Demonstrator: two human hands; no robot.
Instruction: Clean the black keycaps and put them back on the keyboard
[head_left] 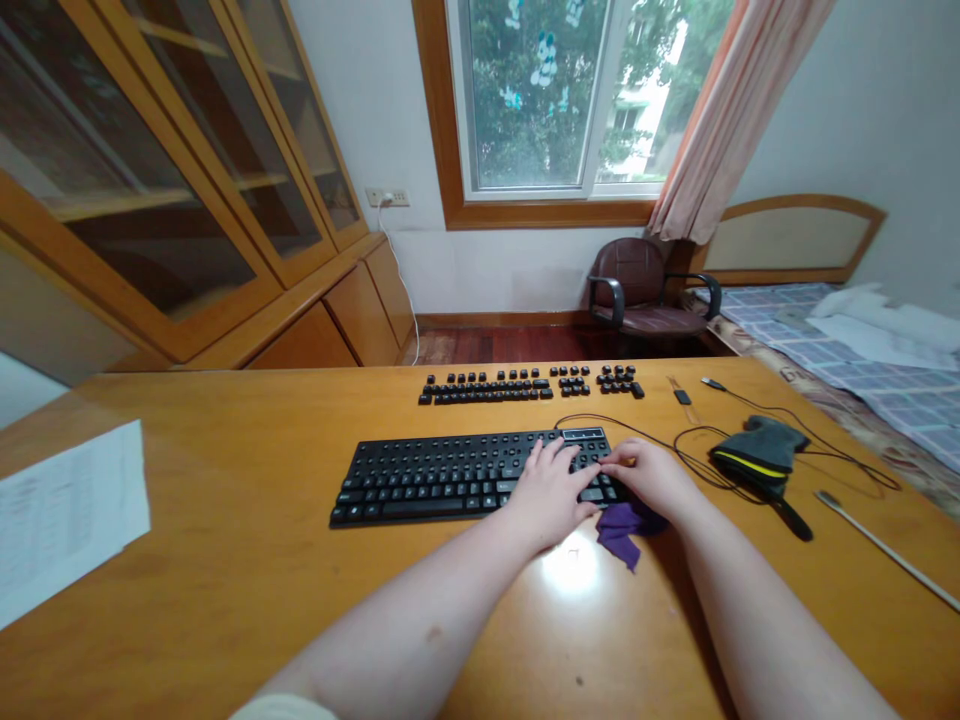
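Note:
A black keyboard (427, 478) lies on the wooden desk. Its upper rows show bare sockets, while keycaps sit in its lower rows. Across its right part rests my left hand (546, 495), open, fingers spread over the arrow and number-pad area. Close beside it, my right hand (649, 475) is closed in a pinch above the number pad; whatever is between the fingertips is too small or hidden to name. Beneath my right hand lies a crumpled purple cloth (621, 530), partly covered. Loose black keycaps (487, 390) stand in rows behind the keyboard.
To the right are a grey and black pouch-like item (761, 455) with a yellow stripe, a coiled cable (694, 445), a small dark flat piece (682, 397) and a thin brush-like stick (885, 550). Paper sheets (71, 520) lie left. Beyond the desk stands a chair (634, 285).

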